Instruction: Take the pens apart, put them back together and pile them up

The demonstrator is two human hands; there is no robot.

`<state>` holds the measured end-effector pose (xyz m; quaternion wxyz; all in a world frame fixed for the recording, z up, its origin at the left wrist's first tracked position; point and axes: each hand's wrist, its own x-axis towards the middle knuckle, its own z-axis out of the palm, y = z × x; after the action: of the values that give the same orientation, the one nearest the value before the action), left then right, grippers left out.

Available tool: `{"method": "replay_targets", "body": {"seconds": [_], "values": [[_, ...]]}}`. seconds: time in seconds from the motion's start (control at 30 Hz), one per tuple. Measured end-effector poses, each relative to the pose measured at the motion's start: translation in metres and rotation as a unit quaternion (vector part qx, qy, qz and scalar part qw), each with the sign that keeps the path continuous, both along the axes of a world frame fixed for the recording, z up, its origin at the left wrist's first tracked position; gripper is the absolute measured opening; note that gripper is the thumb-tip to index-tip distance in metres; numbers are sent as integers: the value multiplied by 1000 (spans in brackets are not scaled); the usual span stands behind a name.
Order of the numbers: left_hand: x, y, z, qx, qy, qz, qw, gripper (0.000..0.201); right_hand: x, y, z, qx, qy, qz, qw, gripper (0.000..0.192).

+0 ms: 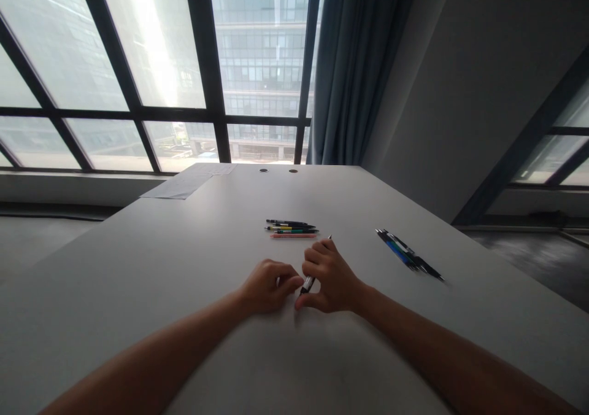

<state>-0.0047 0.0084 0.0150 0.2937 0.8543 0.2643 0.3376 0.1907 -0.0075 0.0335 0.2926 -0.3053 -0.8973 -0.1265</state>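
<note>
My right hand (329,277) is closed around a pen (308,283) with a pale barrel and dark end parts. The pen slants, its tip pointing away from me past the knuckles, and my right thumb lies close to its near end. Beside it, my left hand (271,286) is curled, with thumb and forefinger brought together right at the pen's side. Whether those fingertips pinch the pen or a small part is hidden. Just beyond the hands lies a group of pens (292,229) with black, yellow, green and pink barrels.
To the right, a second bunch of pens (405,252), some blue and black, lies slanted on the white table (207,237). Sheets of paper (179,185) rest at the far left edge. Two round cable holes sit near the far edge, before a window and blue curtain (354,65).
</note>
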Motion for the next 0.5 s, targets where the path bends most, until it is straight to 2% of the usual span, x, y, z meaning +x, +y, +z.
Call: {"method": "replay_targets", "body": {"seconds": [0.17, 0.33, 0.5], "values": [[-1, 5, 0, -30, -47, 37, 998, 59, -8, -10, 7, 21, -58, 64, 996, 71], [3, 7, 3, -94, -72, 42, 992, 56, -22, -22, 10, 59, -117, 131, 983, 57], [4, 7, 0, -145, -68, 36, 986, 57, -24, -23, 5, 90, -117, 148, 978, 48]]}}
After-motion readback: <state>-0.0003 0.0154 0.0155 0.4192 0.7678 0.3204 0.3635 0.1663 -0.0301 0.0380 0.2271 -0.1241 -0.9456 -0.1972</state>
